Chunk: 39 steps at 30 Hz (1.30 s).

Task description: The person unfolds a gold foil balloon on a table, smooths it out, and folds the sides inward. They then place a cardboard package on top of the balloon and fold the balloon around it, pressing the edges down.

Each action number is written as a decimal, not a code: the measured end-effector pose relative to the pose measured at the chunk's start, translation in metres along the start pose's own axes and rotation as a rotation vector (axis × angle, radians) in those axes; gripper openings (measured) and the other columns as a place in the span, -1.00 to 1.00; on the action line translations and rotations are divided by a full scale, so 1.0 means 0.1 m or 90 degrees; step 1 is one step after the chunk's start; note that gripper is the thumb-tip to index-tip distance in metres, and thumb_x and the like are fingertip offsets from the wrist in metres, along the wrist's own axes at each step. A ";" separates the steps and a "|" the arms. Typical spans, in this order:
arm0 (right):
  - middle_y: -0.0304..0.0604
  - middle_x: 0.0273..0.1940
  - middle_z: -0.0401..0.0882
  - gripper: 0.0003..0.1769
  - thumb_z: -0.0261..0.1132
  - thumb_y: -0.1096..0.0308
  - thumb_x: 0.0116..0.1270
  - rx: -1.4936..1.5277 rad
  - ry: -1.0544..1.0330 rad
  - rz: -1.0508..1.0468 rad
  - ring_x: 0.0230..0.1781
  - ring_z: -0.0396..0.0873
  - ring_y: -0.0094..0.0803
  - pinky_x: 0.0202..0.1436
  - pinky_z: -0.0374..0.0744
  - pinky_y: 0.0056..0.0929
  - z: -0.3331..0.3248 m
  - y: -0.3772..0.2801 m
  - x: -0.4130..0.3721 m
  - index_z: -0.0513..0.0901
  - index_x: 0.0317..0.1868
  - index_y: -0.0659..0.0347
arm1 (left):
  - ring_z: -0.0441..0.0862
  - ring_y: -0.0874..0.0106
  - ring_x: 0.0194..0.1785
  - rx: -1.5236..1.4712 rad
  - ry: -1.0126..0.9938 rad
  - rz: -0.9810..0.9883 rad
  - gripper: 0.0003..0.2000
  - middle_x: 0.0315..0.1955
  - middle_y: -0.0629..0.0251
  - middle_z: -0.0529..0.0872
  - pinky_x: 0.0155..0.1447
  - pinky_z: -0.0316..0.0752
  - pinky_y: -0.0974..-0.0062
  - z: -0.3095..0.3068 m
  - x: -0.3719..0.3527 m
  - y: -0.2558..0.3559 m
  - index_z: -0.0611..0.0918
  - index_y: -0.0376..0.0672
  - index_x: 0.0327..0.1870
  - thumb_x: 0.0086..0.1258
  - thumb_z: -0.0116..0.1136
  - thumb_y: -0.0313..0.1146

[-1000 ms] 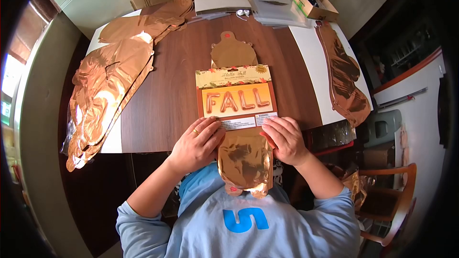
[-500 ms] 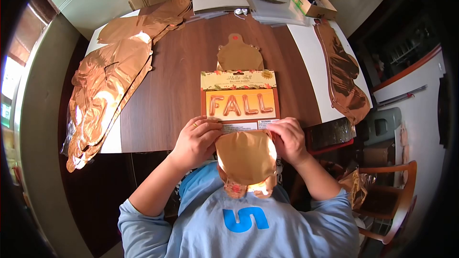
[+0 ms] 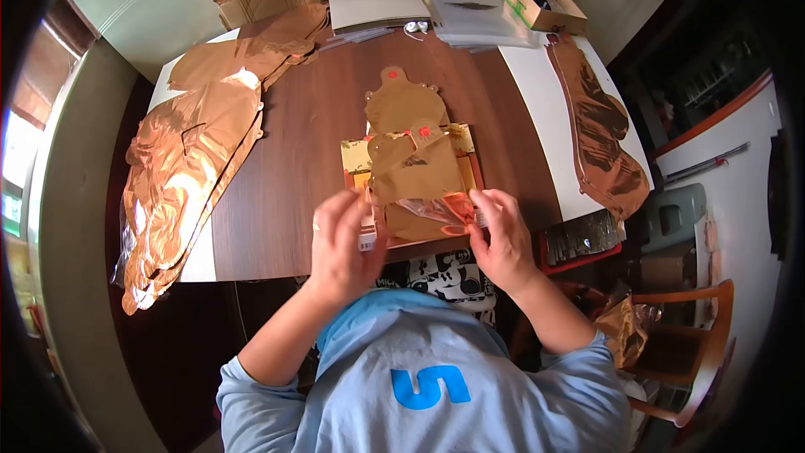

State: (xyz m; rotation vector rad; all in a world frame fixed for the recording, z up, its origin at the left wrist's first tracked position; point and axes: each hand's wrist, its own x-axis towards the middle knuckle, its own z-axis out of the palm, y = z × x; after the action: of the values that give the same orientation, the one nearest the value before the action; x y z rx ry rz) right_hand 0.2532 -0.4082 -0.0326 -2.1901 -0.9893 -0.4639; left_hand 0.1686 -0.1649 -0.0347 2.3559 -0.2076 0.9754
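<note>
A copper foil balloon (image 3: 419, 176) lies folded back over a printed card (image 3: 356, 153), covering most of its picture. Beneath and behind it, more flat copper foil (image 3: 407, 107) with a red mark at its tip sticks out past the card. My left hand (image 3: 340, 239), slightly blurred, is at the card's lower left edge with fingers bent and thumb apart. At the lower right edge is my right hand (image 3: 503, 239), its thumb and fingers spread beside the foil. A crumpled shiny orange piece (image 3: 457, 205) shows near the right fingertips.
Large flat copper foil balloons (image 3: 193, 159) are piled on the left of the table (image 3: 293, 117). Another foil balloon (image 3: 591, 117) lies along the right edge. A white folder (image 3: 377, 7), clear plastic sleeves (image 3: 482, 17) and a small box (image 3: 549, 13) line the back. A wooden chair (image 3: 713, 327) stands at right.
The foil that hung over the table's front edge toward my body now lies folded forward over the card. Both hands have loosened from the card's lower edge and spread their fingers.
</note>
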 end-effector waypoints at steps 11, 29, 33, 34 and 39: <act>0.05 0.02 0.58 -0.53 0.41 0.42 0.22 0.099 -0.095 0.185 -0.07 0.65 -0.16 0.02 0.64 -0.27 -0.25 0.34 0.60 0.58 0.16 0.28 | 0.13 0.18 0.63 0.127 -0.481 0.166 -0.16 0.57 0.20 0.24 0.65 -0.08 0.00 0.18 0.03 0.20 0.27 -0.04 0.58 0.30 0.25 0.11; -0.27 -0.32 0.68 -0.88 0.28 0.34 0.46 0.368 0.069 0.440 -0.64 0.40 -0.68 -0.61 0.36 -0.65 -0.41 1.61 1.62 0.57 -0.13 0.18 | 0.09 0.17 0.64 0.082 -0.509 0.189 -0.15 0.58 0.19 0.20 0.66 -0.09 0.02 0.14 0.08 0.17 0.24 -0.05 0.58 0.30 0.28 0.06; -0.34 -0.39 0.61 -0.91 0.25 0.37 0.50 0.453 0.138 0.496 -0.66 0.37 -0.69 -0.63 0.28 -0.67 -0.78 1.82 1.46 0.54 -0.21 0.14 | 0.11 0.16 0.63 0.056 -0.527 0.186 -0.15 0.58 0.17 0.20 0.64 -0.04 0.01 0.11 0.11 0.17 0.21 -0.09 0.59 0.32 0.25 0.06; -0.38 -0.43 0.55 -0.91 0.25 0.36 0.49 0.467 0.160 0.521 -0.67 0.36 -0.69 -0.65 0.24 -0.67 -0.83 1.78 1.44 0.55 -0.22 0.14 | 0.12 0.16 0.63 0.049 -0.527 0.186 -0.14 0.58 0.17 0.20 0.64 -0.03 0.01 0.11 0.11 0.16 0.21 -0.10 0.59 0.31 0.26 0.05; -0.37 -0.39 0.60 -0.88 0.25 0.36 0.48 0.297 0.084 0.601 -0.67 0.38 -0.73 -0.67 0.27 -0.70 -0.77 1.93 1.21 0.61 -0.11 0.23 | 0.14 0.13 0.62 0.031 -0.466 0.182 -0.16 0.56 0.12 0.24 0.62 0.01 0.00 0.08 0.10 0.17 0.28 -0.13 0.55 0.26 0.32 -0.01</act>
State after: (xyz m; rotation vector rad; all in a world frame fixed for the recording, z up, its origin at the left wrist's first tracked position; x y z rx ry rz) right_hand 0.4757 -0.4928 0.0052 -1.8898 0.0769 0.0718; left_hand 0.1749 -0.1826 -0.0246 2.6783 -0.8214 0.1850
